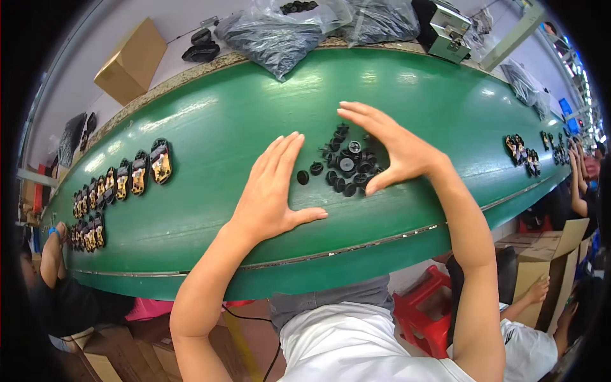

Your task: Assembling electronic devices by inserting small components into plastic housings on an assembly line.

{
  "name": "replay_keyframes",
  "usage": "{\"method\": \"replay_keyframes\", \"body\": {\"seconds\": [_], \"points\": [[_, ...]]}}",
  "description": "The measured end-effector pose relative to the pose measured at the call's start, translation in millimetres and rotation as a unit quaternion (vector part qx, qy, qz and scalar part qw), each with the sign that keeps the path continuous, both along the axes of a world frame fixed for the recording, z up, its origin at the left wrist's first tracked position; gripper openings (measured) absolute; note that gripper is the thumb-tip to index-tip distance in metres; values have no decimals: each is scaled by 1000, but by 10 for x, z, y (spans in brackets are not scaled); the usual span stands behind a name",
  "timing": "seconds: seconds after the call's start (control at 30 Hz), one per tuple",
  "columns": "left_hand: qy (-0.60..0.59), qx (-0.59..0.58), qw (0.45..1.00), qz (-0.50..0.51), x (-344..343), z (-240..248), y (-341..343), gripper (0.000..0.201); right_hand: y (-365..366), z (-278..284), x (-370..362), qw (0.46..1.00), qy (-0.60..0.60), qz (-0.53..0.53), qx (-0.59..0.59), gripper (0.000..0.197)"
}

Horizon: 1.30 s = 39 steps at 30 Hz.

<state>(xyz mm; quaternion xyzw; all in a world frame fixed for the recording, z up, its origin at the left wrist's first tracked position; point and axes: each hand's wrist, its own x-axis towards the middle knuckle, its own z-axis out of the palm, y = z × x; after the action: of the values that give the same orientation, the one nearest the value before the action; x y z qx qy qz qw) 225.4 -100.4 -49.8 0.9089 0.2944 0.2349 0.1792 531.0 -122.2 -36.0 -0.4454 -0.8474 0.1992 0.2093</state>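
A loose heap of small round black plastic parts (347,164), some showing a stem or a hub, lies on the green belt (235,95) in front of me. My left hand (270,191) is left of the heap, fingers stretched out and thumb pointing toward it, holding nothing. Two of the black parts (303,177) lie apart from the rest, close to that hand. On the heap's right side my right hand (398,148) curves around it with fingers and thumb spread wide. Its thumb tip is at the heap's near right edge, where I cannot tell whether it touches a part.
Rows of black-rimmed assemblies with tan boards (161,161) stand on the belt at left; more assemblies (522,153) lie at right. Plastic bags (273,44), a cardboard box (130,60) and a metal case (449,35) line the far ledge. Co-workers sit on both sides. A red stool (423,312) stands below.
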Motion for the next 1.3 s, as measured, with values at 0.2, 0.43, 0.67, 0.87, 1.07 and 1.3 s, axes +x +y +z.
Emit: {"method": "replay_keyframes", "body": {"seconds": [0.2, 0.43, 0.67, 0.87, 1.07, 1.3], "points": [[8, 11, 1000, -20, -13, -107, 64, 124, -17, -87, -609, 998, 36, 45, 26, 118], [-21, 10, 999, -29, 18, -230, 58, 114, -116, -27, -616, 999, 41, 22, -5, 108], [-37, 24, 999, -21, 14, -260, 38, 113, -95, -10, -658, 999, 36, 23, -2, 108], [-61, 21, 998, -23, 39, -275, 49, 114, -101, -15, -645, 999, 36, 15, -2, 109], [-66, 15, 997, -30, 7, -280, 50, 112, -90, -48, -671, 999, 35, 2, 1, 108], [-72, 24, 996, -34, 35, -292, 60, 111, -106, -9, -671, 999, 34, -7, 5, 103]]}}
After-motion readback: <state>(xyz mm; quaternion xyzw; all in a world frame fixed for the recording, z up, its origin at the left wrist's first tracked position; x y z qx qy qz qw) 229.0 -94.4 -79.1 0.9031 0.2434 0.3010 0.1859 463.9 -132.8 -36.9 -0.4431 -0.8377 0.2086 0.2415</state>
